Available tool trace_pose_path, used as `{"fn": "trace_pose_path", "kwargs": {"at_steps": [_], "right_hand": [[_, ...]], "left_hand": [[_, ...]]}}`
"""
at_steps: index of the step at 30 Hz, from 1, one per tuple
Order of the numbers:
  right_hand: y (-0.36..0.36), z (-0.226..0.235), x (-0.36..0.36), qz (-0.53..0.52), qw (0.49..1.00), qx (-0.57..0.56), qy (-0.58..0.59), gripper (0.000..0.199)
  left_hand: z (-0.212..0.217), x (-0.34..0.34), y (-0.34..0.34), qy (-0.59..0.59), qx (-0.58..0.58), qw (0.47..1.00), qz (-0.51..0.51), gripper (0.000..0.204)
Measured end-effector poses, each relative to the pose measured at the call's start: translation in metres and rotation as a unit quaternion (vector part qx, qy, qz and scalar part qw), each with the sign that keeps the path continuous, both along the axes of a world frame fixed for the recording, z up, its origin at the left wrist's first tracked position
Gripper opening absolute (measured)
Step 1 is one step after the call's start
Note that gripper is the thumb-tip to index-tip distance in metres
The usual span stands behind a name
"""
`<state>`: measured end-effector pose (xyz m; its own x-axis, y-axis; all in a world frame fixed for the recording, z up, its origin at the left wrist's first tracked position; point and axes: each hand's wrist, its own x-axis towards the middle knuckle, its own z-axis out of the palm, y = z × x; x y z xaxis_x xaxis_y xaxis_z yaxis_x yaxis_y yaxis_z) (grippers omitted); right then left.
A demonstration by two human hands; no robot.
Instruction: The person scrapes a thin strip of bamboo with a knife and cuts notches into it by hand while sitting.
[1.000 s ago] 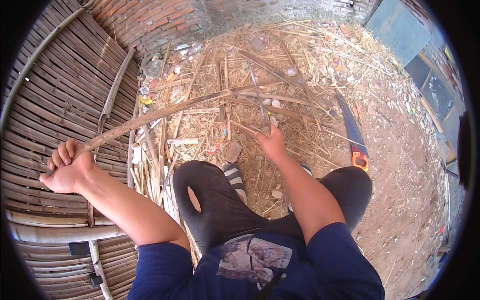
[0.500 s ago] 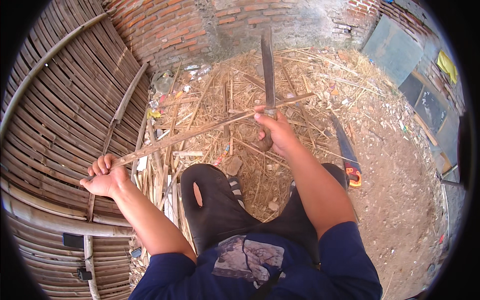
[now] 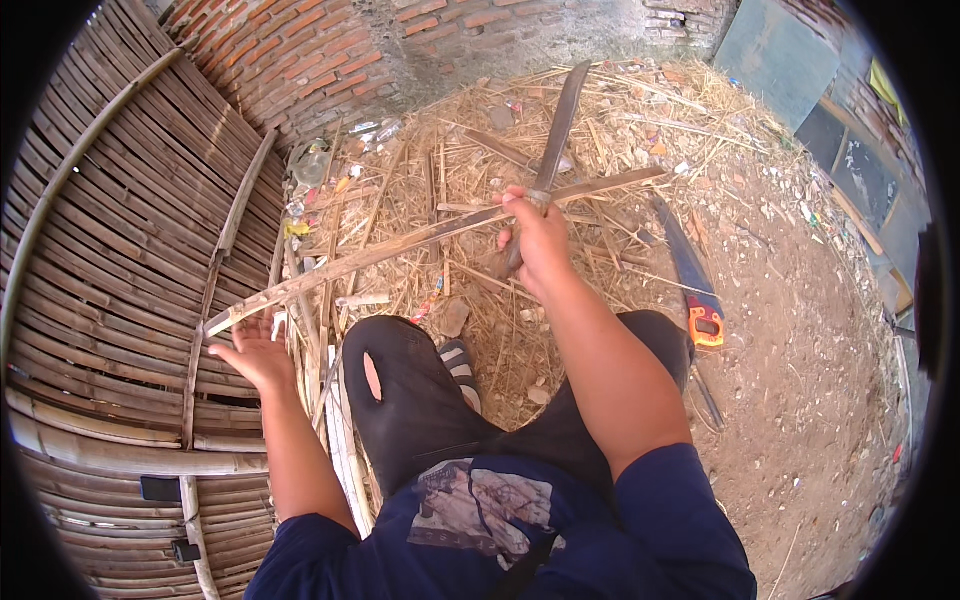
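A machete (image 3: 563, 122) points up and away, its handle gripped in my right hand (image 3: 540, 245). Across that handle runs a long, thin wooden strip (image 3: 380, 258), which my right thumb and fingers also steady at the crossing. The strip slants from lower left to upper right. Near its left end is my left hand (image 3: 262, 355), palm turned up and fingers spread. Some of those fingers pass behind the strip, and whether they bear its weight is hard to tell.
A handsaw (image 3: 690, 270) with an orange grip lies on the dirt at right, a thin dark tool (image 3: 708, 400) below it. Straw and wood scraps (image 3: 480, 180) litter the ground. A slatted bamboo wall (image 3: 110, 230) stands left, a brick wall (image 3: 330, 55) behind, panels (image 3: 785, 60) at far right.
My left hand has opened from its grip on the strip's end and moved slightly right. The machete's blade now leans more to the right. The whole view has shifted a little.
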<state>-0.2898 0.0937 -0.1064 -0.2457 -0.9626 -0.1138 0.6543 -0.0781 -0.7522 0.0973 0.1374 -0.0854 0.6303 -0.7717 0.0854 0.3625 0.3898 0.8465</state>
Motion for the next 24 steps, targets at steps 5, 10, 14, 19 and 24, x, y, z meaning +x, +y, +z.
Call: {"fn": "trace_pose_path", "kwargs": {"at_steps": [5, 10, 14, 19, 24], "right_hand": [[0.006, 0.001, -0.013, -0.072, 0.997, 0.017, 0.006, 0.026], [0.014, 0.003, -0.017, -0.095, 0.995, 0.014, 0.004, 0.026], [0.019, 0.004, -0.018, -0.098, 0.995, 0.018, 0.012, 0.028], [0.019, 0.0, -0.016, -0.091, 0.996, 0.011, 0.017, 0.027], [0.02, -0.001, -0.019, -0.103, 0.993, 0.032, 0.053, 0.026]], "left_hand": [[-0.151, 0.06, 0.07, -0.395, 0.312, 0.85, -0.157, 0.051], [-0.24, 0.093, 0.124, -0.567, 0.37, 0.644, -0.357, 0.057], [-0.239, 0.078, 0.127, -0.526, 0.33, 0.652, -0.436, 0.067], [-0.217, 0.082, 0.129, -0.293, 0.402, 0.759, -0.42, 0.075], [-0.201, 0.049, 0.122, -0.432, 0.401, 0.684, -0.43, 0.067]]}}
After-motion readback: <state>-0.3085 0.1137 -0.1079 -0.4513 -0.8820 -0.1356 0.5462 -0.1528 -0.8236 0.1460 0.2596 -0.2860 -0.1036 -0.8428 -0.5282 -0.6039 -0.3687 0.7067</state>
